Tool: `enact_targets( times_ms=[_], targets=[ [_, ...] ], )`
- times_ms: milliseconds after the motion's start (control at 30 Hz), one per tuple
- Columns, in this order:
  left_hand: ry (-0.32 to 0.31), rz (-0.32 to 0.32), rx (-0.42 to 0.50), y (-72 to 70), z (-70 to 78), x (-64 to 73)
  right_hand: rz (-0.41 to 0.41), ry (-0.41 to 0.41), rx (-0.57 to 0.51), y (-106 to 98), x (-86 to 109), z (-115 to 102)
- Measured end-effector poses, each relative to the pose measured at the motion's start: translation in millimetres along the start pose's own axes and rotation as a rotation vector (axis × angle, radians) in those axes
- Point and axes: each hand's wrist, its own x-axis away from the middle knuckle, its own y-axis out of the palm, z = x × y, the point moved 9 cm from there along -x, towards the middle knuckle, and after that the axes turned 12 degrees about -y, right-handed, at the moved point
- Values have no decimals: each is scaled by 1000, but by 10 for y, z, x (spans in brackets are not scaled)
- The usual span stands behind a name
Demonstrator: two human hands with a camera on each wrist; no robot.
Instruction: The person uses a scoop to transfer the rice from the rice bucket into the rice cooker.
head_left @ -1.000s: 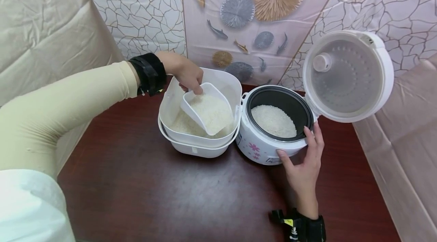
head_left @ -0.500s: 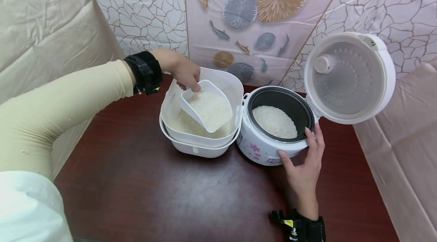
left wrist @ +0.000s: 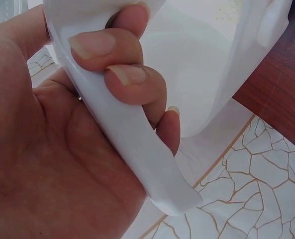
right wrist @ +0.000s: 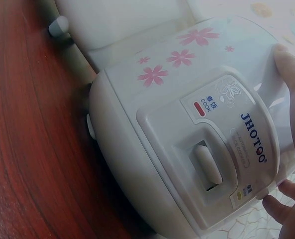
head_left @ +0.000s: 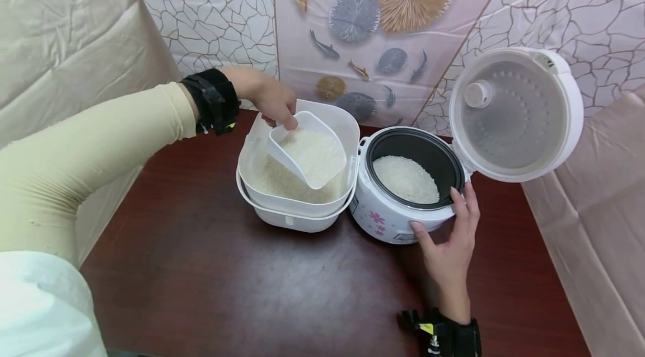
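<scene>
My left hand (head_left: pixel 274 102) grips the handle of a white scoop (head_left: pixel 306 120), fingers curled round the handle (left wrist: pixel 132 144) in the left wrist view. Rice (head_left: pixel 317 155) fills the scoop, which is tilted above a white rice bin (head_left: pixel 302 207) holding more rice. My right hand (head_left: pixel 448 253) rests against the front right of a white rice cooker (head_left: pixel 370 214), thumb on the front and fingers by the rim. Inside the cooker's black inner pot (head_left: pixel 435 158) lies white rice (head_left: pixel 405 179). In the right wrist view, the cooker's front panel (right wrist: pixel 207 144) shows a switch.
The cooker's hinged lid (head_left: pixel 514 116) stands raised at the right. The bin sits in an outer white tub (head_left: pixel 302 225), close beside the cooker. A dark red-brown table (head_left: pixel 282 290) bears them, with a patterned cloth backdrop (head_left: pixel 322 77) behind.
The left hand has raised the rice-filled scoop slightly within the bin and moved it a little to the right. The right hand stays in place on the cooker.
</scene>
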Motion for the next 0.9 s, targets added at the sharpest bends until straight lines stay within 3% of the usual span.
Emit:
enact_targets(
  times_ms=[267, 500, 767, 900],
  targets=[
    [7, 12, -3, -116, -20, 17, 2, -12, -14, 7, -20, -31],
    [23, 59, 22, -345, 1, 19, -2, -11, -6, 7, -5, -4],
    [46, 65, 15, -550, 204, -52, -3, -11, 24, -3, 151, 364],
    [64, 85, -3, -673, 327, -91, -4, -15, 29, -9, 178, 443]
  ],
)
